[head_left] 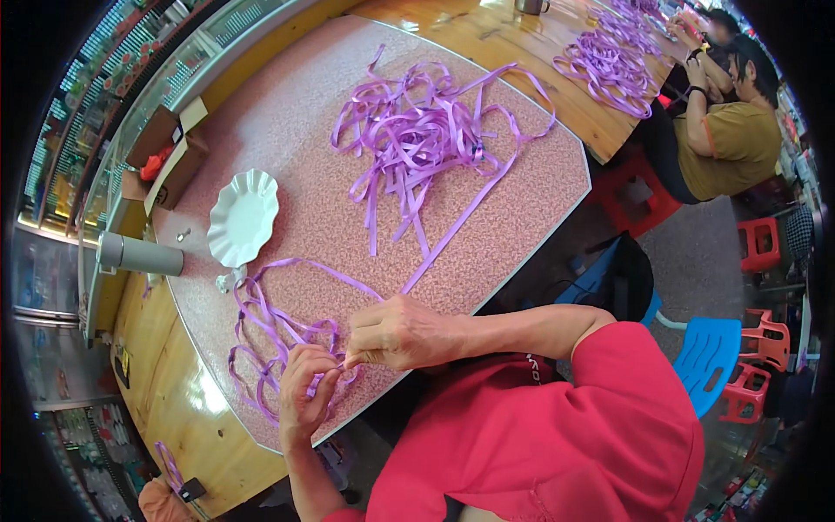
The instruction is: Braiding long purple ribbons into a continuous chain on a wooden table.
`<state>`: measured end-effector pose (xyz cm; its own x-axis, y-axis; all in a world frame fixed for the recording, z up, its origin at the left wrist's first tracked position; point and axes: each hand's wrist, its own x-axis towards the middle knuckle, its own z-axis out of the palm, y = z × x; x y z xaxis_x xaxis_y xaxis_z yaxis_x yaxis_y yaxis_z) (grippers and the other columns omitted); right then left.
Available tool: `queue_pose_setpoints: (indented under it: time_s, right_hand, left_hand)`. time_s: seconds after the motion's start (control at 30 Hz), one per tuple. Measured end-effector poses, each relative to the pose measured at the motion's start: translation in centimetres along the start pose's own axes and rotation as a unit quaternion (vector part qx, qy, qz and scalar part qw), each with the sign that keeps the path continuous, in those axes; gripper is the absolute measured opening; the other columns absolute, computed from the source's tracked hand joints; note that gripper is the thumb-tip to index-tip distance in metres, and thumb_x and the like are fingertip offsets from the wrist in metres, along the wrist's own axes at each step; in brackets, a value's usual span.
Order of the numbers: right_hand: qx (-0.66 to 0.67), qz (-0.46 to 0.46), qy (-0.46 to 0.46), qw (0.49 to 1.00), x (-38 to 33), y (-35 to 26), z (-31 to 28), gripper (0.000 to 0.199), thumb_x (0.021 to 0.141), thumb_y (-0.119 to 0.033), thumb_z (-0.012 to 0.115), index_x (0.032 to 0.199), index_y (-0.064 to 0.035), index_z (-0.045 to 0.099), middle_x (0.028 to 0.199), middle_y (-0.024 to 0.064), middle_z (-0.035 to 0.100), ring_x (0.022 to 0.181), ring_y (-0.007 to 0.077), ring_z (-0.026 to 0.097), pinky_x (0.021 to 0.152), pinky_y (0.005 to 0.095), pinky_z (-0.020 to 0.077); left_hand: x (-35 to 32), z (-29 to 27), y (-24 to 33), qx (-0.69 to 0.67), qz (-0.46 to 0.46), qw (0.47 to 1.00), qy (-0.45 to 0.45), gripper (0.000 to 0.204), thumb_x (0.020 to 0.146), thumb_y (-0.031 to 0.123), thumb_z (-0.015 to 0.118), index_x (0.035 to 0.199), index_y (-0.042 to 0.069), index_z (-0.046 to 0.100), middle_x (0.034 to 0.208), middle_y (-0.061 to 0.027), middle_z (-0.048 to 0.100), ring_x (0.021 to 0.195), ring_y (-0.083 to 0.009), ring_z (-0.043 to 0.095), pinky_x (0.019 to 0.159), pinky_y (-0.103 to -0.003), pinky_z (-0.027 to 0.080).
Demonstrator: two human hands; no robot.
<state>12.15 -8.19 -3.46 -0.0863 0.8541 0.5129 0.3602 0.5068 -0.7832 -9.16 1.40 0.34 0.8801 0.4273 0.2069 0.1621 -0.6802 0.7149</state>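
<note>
A long purple ribbon [287, 326] lies in loops on the pink speckled tabletop [287, 130] close to me. My left hand [304, 391] pinches a part of it near the table's front edge. My right hand [396, 332] is closed on the same ribbon, thumb and fingers touching the left hand's fingertips. From my hands one strand runs up the table to a big tangled pile of purple ribbon [417, 130] in the middle.
A white scalloped plate [243, 217] lies left of the ribbons, with a grey cylinder flask [139, 254] and an open cardboard box [165, 157] beyond it. More ribbon piles [609, 65] cover the wooden table at the far right, where another person [726, 130] sits. Red and blue stools stand at the right.
</note>
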Motion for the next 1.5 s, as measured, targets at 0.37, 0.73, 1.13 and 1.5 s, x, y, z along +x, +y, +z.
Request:
queue_pose_setpoints:
  time_s: [0.37,0.73,1.13,1.5]
  right_hand:
    - [-0.193,0.021,0.059,0.979,-1.8,3.9,-9.7,0.015,0.082,-0.011,0.073,0.096,-0.0059,0.072,0.098,0.0075,0.068,0.093,0.0271,0.063,0.083,0.0380,0.0499]
    - [-0.245,-0.064,-0.066,0.965,-2.6,2.9,-3.3,0.022,0.073,-0.024,0.079,0.091,-0.0146,0.072,0.093,0.0008,0.058,0.090,0.0214,0.055,0.080,0.0380,0.0421]
    - [0.050,0.068,-0.041,0.996,-1.7,1.1,-3.5,0.024,0.083,-0.017,0.071,0.100,-0.0023,0.063,0.095,0.0136,0.061,0.087,0.0319,0.062,0.075,0.0414,0.0494]
    - [-0.085,0.018,-0.033,0.996,-1.4,1.0,-7.2,0.017,0.085,-0.023,0.072,0.096,-0.0096,0.068,0.083,0.0083,0.060,0.073,0.0283,0.063,0.062,0.0397,0.0485]
  left_hand:
    - [-2.3,-2.2,-0.6,0.163,-0.106,0.979,0.052,0.019,0.081,0.011,0.074,0.092,0.003,0.061,0.093,-0.0131,0.061,0.091,-0.0304,0.058,0.081,-0.040,0.045]
    - [2.0,3.6,1.2,0.197,-0.025,0.978,0.063,0.032,0.077,0.015,0.077,0.104,0.006,0.062,0.108,-0.0092,0.058,0.102,-0.0305,0.054,0.090,-0.043,0.040]
    - [2.7,5.1,1.4,0.094,0.041,0.994,0.033,0.022,0.081,0.003,0.071,0.100,0.003,0.060,0.088,-0.0126,0.061,0.083,-0.0311,0.059,0.079,-0.041,0.044]
    - [-0.1,-3.3,-0.8,-0.030,-0.130,0.990,-0.050,0.010,0.093,0.009,0.062,0.089,0.000,0.061,0.078,-0.0100,0.065,0.072,-0.0187,0.064,0.067,-0.032,0.050]
